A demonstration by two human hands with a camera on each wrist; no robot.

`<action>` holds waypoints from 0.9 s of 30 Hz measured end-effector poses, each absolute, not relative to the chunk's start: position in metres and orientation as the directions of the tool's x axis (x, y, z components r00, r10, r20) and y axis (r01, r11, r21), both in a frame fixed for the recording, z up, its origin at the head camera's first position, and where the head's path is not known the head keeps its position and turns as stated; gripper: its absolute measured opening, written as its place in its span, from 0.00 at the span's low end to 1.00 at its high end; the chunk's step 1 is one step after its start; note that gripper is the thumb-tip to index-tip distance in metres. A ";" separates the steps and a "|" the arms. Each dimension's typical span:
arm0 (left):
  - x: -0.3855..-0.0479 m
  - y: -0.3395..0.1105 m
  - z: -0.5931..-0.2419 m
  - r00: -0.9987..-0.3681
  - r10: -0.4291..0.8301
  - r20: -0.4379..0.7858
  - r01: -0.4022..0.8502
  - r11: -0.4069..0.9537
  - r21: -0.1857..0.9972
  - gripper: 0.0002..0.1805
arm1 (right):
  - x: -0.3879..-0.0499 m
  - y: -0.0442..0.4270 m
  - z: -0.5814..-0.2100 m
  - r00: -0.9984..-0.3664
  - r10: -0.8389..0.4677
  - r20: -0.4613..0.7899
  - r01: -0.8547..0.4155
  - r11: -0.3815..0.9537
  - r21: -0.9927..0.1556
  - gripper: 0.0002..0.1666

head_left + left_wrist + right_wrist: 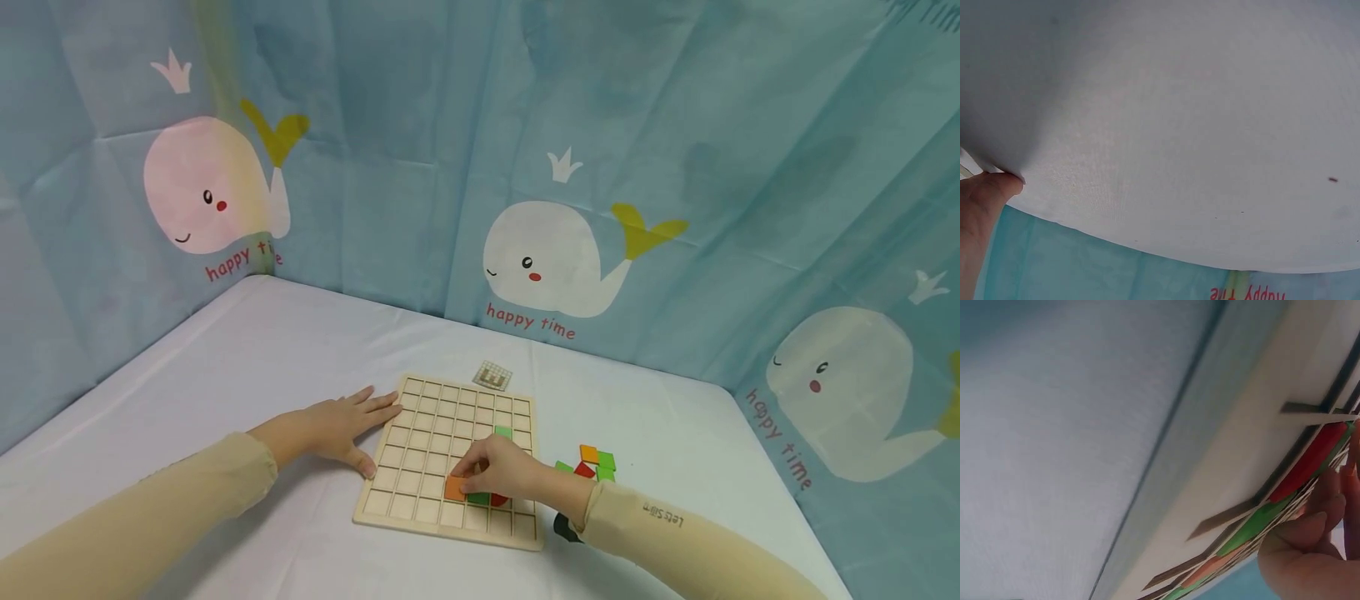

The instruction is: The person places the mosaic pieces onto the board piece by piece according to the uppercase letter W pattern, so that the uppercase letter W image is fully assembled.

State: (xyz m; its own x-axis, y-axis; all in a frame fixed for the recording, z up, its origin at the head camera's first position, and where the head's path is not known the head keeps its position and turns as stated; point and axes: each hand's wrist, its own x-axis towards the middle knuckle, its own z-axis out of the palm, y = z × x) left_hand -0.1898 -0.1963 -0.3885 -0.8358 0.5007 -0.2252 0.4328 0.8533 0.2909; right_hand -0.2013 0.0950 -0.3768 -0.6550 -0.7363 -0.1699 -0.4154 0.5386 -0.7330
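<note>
A wooden grid board [408, 479] lies on the white table. My left hand [337, 429] rests along its left edge, fingers spread, fingertips and thumb touching the rim. With bent thumb and fingers my right hand [498, 467] pinches an orange square tile [453, 488] over a cell in the board's second row from the front. To the right of that tile are a green tile [478, 498] and a red tile [499, 500], both partly hidden by the hand. A light green tile [503, 432] lies farther back. The right wrist view shows the red tile [1310, 464] in its cell beside the fingers.
Loose orange, green and red tiles [589, 454] lie right of the board. Behind it is a small gridded pattern card [492, 375]. A dark object [567, 528] sits partly under the right forearm. A blue whale-print curtain [390, 167] encloses the table.
</note>
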 end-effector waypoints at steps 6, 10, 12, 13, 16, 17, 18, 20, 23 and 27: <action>-0.191 -0.196 -0.389 -0.833 0.504 -0.229 0.433 0.851 0.298 0.58 | -0.202 0.097 -0.378 -0.681 -0.705 -0.198 -0.350 0.551 -0.757 0.09; -0.192 -0.196 -0.390 -0.835 0.501 -0.227 0.431 0.852 0.298 0.58 | -0.206 0.101 -0.377 -0.702 -0.684 -0.199 -0.299 0.537 -0.789 0.10; -0.191 -0.197 -0.389 -0.837 0.498 -0.229 0.426 0.854 0.300 0.58 | -0.207 0.104 -0.375 -0.710 -0.678 -0.192 -0.281 0.522 -0.805 0.10; -0.191 -0.197 -0.389 -0.837 0.496 -0.231 0.423 0.854 0.302 0.58 | -0.209 0.106 -0.374 -0.711 -0.678 -0.186 -0.276 0.512 -0.813 0.10; -0.191 -0.197 -0.388 -0.838 0.489 -0.241 0.415 0.859 0.301 0.59 | -0.212 0.114 -0.369 -0.728 -0.663 -0.174 -0.267 0.508 -0.819 0.10; -0.191 -0.197 -0.388 -0.838 0.489 -0.241 0.414 0.858 0.303 0.59 | -0.213 0.117 -0.367 -0.738 -0.653 -0.172 -0.261 0.511 -0.819 0.10; -0.191 -0.198 -0.388 -0.838 0.489 -0.241 0.413 0.859 0.304 0.59 | -0.214 0.121 -0.364 -0.745 -0.646 -0.168 -0.260 0.513 -0.818 0.10; -0.191 -0.198 -0.388 -0.837 0.491 -0.240 0.415 0.857 0.304 0.59 | -0.217 0.130 -0.358 -0.760 -0.630 -0.159 -0.262 0.520 -0.813 0.11; -0.192 -0.199 -0.390 -0.835 0.495 -0.240 0.417 0.854 0.310 0.59 | -0.221 0.145 -0.347 -0.786 -0.602 -0.141 -0.259 0.528 -0.809 0.13; -0.194 -0.199 -0.391 -0.833 0.501 -0.234 0.425 0.851 0.308 0.59 | -0.226 0.167 -0.335 -0.828 -0.548 -0.124 -0.231 0.533 -0.814 0.14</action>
State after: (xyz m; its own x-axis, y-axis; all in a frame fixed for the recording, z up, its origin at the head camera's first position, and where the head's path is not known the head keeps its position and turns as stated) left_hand -0.1941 -0.1993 -0.3910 -0.8335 0.5005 -0.2342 0.4245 0.8513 0.3084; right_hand -0.2260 0.1667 -0.3350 -0.8275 -0.5476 -0.1241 -0.2310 0.5334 -0.8137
